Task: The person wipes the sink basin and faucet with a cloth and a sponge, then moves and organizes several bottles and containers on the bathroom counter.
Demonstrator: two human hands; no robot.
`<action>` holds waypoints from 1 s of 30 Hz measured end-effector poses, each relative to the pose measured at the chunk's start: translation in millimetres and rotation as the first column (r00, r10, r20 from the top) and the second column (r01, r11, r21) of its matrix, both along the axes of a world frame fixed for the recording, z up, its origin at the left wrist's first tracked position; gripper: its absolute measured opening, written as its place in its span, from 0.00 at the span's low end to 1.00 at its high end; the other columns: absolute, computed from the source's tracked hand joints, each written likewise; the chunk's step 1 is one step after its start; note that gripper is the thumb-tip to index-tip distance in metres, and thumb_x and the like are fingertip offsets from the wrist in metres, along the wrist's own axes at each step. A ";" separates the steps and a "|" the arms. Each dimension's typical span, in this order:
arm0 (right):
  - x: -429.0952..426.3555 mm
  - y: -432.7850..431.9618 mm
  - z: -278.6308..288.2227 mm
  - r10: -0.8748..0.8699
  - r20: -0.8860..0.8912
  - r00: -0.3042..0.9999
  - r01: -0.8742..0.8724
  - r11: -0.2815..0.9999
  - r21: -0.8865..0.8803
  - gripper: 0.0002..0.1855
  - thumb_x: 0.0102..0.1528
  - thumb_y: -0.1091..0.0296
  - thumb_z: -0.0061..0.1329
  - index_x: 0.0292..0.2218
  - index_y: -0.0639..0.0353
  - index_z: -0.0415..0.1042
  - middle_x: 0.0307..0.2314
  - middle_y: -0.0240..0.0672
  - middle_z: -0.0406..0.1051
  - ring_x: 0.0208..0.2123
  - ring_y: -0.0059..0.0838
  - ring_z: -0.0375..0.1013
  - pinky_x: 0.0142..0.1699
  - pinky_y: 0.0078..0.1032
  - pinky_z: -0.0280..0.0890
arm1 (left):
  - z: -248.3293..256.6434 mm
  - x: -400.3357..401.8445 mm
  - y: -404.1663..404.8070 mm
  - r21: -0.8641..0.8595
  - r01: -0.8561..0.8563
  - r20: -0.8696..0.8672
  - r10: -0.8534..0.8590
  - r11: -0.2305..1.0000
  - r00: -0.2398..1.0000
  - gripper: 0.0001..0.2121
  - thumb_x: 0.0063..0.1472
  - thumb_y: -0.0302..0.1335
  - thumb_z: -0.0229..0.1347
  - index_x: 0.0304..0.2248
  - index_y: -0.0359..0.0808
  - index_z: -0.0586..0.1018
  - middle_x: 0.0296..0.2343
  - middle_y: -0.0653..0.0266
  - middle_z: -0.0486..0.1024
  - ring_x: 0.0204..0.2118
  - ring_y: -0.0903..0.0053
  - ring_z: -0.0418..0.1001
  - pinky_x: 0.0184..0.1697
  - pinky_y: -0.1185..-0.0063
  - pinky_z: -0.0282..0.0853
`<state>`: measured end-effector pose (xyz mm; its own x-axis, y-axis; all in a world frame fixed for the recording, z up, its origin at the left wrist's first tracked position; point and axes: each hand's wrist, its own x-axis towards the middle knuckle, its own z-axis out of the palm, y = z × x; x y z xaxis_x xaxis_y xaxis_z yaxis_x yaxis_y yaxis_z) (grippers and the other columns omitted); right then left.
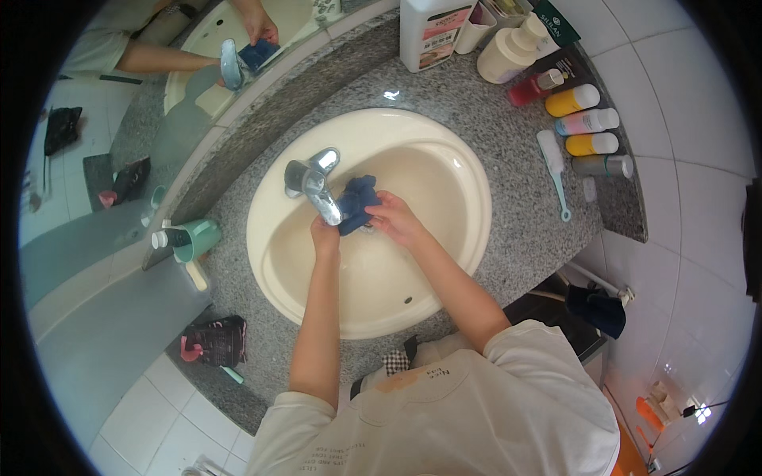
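Note:
A crumpled dark blue cloth is held in both hands over the bowl of a cream oval washbasin, just under the spout of a chrome faucet. My left hand grips the cloth's lower left edge, its fingers partly hidden by the spout. On the cloth's right side, my right hand pinches it between thumb and fingers. Behind the hands the drain is partly covered. Whether water runs from the spout cannot be told.
Bottles, among them a white pump bottle and a red bottle, line the granite counter's back right. A blue-handled brush lies nearby. At left are a green mug and a black package. A mirror rises behind the counter's ledge.

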<state>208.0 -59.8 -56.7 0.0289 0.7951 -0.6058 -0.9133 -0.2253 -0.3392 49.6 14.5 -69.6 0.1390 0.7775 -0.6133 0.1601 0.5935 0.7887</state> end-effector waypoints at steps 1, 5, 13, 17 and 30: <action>0.2 -0.5 -1.6 -0.040 -0.091 0.995 0.042 0.999 0.013 0.21 0.51 0.78 0.49 0.48 0.62 0.62 0.40 0.34 0.69 0.43 0.27 0.69 0.48 0.25 0.65 | -4.5 0.9 -0.2 0.002 -0.066 0.026 0.066 0.998 0.997 0.09 0.63 0.29 0.48 0.37 0.32 0.74 0.30 0.65 0.75 0.29 0.78 0.74 0.30 0.81 0.72; -2.9 -0.5 6.7 -0.158 -0.240 0.958 0.162 0.987 -0.003 0.28 0.50 0.80 0.42 0.54 0.70 0.57 0.43 0.42 0.66 0.43 0.29 0.69 0.48 0.26 0.66 | 0.0 7.5 -0.9 -0.098 -0.210 0.025 0.213 0.973 0.977 0.09 0.64 0.29 0.45 0.35 0.33 0.73 0.30 0.64 0.75 0.30 0.77 0.75 0.32 0.81 0.73; -63.3 10.0 24.0 0.136 0.940 0.312 -0.102 0.989 -0.109 0.10 0.47 0.72 0.45 0.35 0.63 0.69 0.29 0.35 0.67 0.33 0.32 0.67 0.38 0.29 0.61 | 1.6 11.4 -12.7 -0.498 -0.011 0.576 0.340 0.867 0.743 0.16 0.65 0.37 0.41 0.44 0.34 0.69 0.39 0.58 0.72 0.41 0.72 0.72 0.46 0.72 0.69; -66.8 26.3 19.0 0.012 0.995 0.097 0.152 0.988 -0.027 0.12 0.47 0.71 0.46 0.36 0.61 0.68 0.33 0.44 0.66 0.38 0.45 0.64 0.43 0.41 0.55 | 19.8 17.6 -17.5 -0.526 0.046 0.629 0.353 0.849 0.692 0.17 0.66 0.36 0.39 0.47 0.33 0.68 0.44 0.60 0.70 0.47 0.69 0.68 0.51 0.71 0.65; -111.9 23.1 26.3 0.156 0.988 0.016 -0.090 0.984 -0.154 0.27 0.52 0.67 0.40 0.53 0.63 0.58 0.54 0.53 0.54 0.58 0.56 0.49 0.60 0.50 0.44 | 29.2 2.1 0.4 -0.464 0.111 0.726 0.305 0.879 0.616 0.18 0.65 0.40 0.38 0.49 0.41 0.67 0.46 0.64 0.69 0.45 0.71 0.68 0.50 0.72 0.63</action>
